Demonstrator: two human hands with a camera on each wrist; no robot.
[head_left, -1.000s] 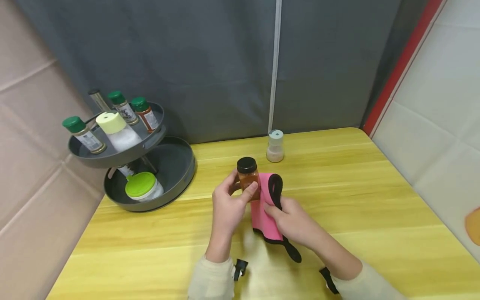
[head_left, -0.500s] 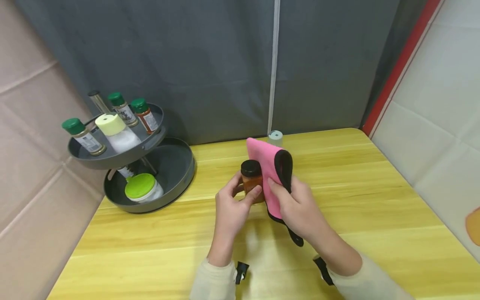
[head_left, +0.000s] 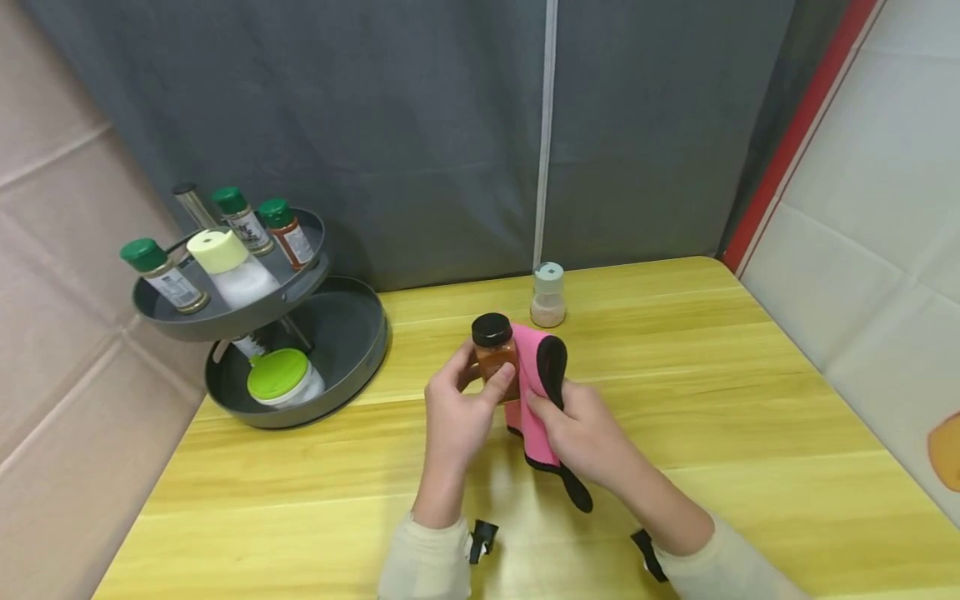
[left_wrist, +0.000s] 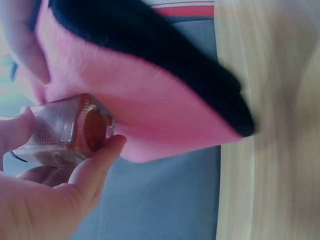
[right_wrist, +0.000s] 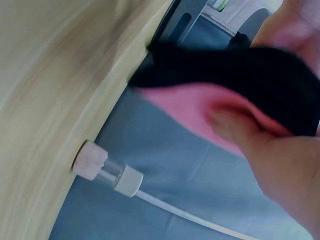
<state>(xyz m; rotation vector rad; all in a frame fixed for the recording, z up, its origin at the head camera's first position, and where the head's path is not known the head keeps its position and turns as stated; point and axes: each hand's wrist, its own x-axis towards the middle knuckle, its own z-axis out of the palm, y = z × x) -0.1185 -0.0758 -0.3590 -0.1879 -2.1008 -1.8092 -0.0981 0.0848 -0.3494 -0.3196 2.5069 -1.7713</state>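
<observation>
With your left hand point(head_left: 459, 417) you are gripping a square-sided jar point(head_left: 497, 360), thumb across its near face and fingers curled round the other side. The jar is standing nearly upright in your grasp, raised above the wood-grain table point(head_left: 712, 400), its black lid on top and reddish-brown contents showing through the clear walls. In the left wrist view, one of your fingertips is resting by the edge of its base.

With your right hand point(head_left: 588, 433) you are pinching a pink cloth point(head_left: 534, 437) with black edging, your thumb pressing on its near side. The cloth is hanging folded between your hands, its pink face lying against the jar's side — the black-edged lower corner is drooping towards you. Your two hands are staying apart, jar and cloth between them.

Beyond them, near the table's back edge, a small shaker point(head_left: 548, 298) with a pale green cap is standing upright, pale pink contents inside. To your left, a dark grey two-tier rack point(head_left: 375, 354) is holding three green-capped bottles point(head_left: 174, 285) and a white container point(head_left: 243, 279) with a pale yellow cap on its upper tier; a tub point(head_left: 303, 390) with a lime-green lid is sitting below. A grey curtain point(head_left: 375, 125) is hanging behind everything.
</observation>
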